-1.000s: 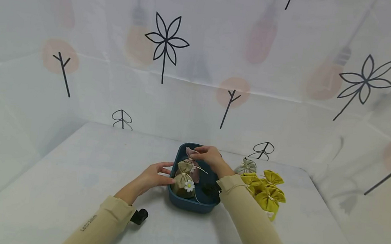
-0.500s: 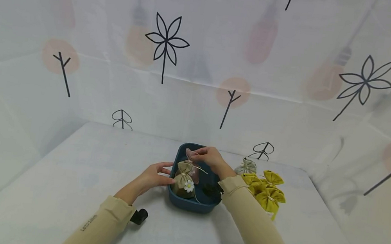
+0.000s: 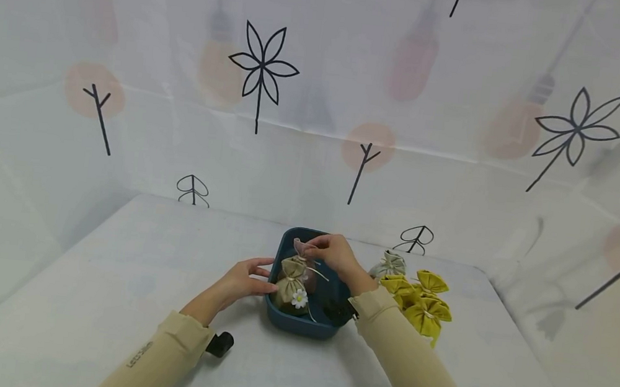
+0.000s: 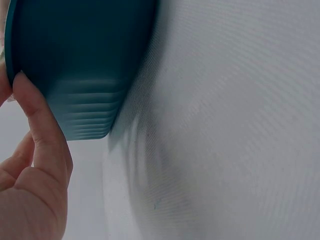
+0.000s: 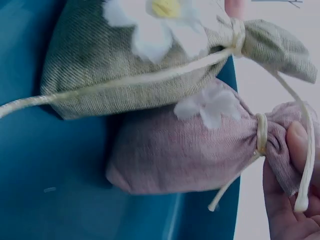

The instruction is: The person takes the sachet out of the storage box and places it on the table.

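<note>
A dark blue rectangular bin stands on the table. My left hand pinches its left rim between thumb and fingers; the left wrist view shows the fingertips at the rim. Inside, on the left, sits an olive-beige drawstring pouch with a white daisy. Beside it is a pink drawstring pouch with a white flower. My right hand pinches the pink pouch's gathered neck, above the cord. In the head view the beige pouch partly hides the pink one.
Several yellow pouches lie heaped right of the bin, partly behind my right sleeve. A grey-green pouch stands behind them. The black wrist camera shows below my left cuff. A patterned cloth hangs behind the table.
My right hand has shifted slightly right and down while holding the pink pouch's neck. The left hand stays at the bin's rim.
</note>
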Demonstrator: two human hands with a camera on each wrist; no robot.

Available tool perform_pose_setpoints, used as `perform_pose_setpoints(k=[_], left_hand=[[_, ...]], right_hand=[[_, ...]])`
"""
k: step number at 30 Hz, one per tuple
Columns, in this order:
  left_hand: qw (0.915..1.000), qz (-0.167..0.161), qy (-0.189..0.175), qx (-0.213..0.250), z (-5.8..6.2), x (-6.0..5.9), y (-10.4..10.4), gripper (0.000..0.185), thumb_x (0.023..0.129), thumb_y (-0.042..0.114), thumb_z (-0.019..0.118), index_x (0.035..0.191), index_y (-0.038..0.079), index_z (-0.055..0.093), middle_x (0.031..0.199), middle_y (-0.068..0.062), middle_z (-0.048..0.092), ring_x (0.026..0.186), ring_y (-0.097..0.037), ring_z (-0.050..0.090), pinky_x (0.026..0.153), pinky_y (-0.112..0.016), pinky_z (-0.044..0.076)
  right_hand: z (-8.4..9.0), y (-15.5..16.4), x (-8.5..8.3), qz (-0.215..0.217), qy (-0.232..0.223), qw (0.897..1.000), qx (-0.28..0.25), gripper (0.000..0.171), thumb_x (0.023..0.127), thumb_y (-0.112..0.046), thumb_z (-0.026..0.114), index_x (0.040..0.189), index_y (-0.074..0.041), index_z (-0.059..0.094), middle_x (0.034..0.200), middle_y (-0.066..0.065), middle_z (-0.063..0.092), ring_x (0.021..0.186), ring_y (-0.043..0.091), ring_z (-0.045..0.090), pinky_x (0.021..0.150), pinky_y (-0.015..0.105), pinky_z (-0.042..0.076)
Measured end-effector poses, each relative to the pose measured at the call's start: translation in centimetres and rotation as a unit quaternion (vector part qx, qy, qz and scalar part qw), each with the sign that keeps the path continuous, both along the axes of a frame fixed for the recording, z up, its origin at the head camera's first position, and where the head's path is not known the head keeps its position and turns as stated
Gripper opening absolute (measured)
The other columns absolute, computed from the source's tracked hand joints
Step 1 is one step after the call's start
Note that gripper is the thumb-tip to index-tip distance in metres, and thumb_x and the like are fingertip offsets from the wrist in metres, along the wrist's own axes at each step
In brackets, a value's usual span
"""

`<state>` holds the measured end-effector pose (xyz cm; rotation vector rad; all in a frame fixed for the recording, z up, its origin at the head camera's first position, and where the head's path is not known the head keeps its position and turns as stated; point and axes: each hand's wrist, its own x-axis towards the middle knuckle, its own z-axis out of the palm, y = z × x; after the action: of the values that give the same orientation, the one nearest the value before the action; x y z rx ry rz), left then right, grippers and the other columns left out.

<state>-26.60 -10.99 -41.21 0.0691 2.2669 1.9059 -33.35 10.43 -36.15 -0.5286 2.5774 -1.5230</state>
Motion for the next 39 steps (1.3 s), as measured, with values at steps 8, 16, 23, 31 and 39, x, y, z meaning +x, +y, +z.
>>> perform_pose_setpoints(k=[8,16,23,31,39], left_hand=[[1.0000,0.001,0.003,0.005,-0.2,0.0,0.0,0.070,0.074,0.007,0.079,0.136,0.007,0.046,0.113,-0.016,0.054,0.086,-0.018,0.061,0.076,-0.033,0.053],[1.0000,0.000,0.002,0.010,-0.1,0.1,0.1,0.070,0.074,0.005,0.078,0.137,0.007,0.046,0.114,-0.016,0.053,0.086,-0.019,0.061,0.076,-0.033,0.053],[1.0000,-0.001,0.003,0.003,-0.1,0.1,0.1,0.070,0.075,0.006,0.078,0.136,0.006,0.046,0.114,-0.016,0.053,0.086,-0.018,0.061,0.076,-0.034,0.053],[1.0000,-0.002,0.004,0.001,-0.1,0.0,0.1,0.070,0.074,0.007,0.079,0.136,0.006,0.046,0.114,-0.016,0.053,0.085,-0.018,0.060,0.076,-0.033,0.053],[1.0000,0.002,-0.001,0.002,0.1,0.2,0.2,0.071,0.074,0.007,0.079,0.136,0.007,0.046,0.114,-0.016,0.053,0.085,-0.018,0.060,0.076,-0.033,0.053]], right_hand=[[0.2,-0.1,0.8,-0.034,0.033,0.999,-0.021,0.012,0.085,-0.005,0.068,0.095,0.001,0.070,0.093,0.008,0.067,0.090,0.022,0.059,0.082,0.039,0.049],[0.6,0.3,1.4,-0.050,0.084,0.994,-0.047,0.013,0.085,-0.005,0.067,0.095,0.004,0.069,0.092,0.011,0.068,0.090,0.023,0.060,0.079,0.036,0.050],[1.4,0.7,1.9,-0.069,0.096,0.991,-0.070,0.013,0.086,-0.004,0.066,0.096,0.004,0.069,0.093,0.012,0.066,0.088,0.023,0.060,0.077,0.033,0.050],[2.3,1.2,2.9,-0.078,0.112,0.986,-0.090,0.017,0.087,-0.006,0.065,0.101,0.004,0.068,0.098,0.013,0.066,0.092,0.024,0.059,0.079,0.033,0.050],[3.1,2.1,4.1,-0.097,0.132,0.981,-0.100,0.018,0.087,-0.011,0.066,0.102,0.000,0.068,0.100,0.011,0.066,0.096,0.023,0.060,0.082,0.035,0.050]])
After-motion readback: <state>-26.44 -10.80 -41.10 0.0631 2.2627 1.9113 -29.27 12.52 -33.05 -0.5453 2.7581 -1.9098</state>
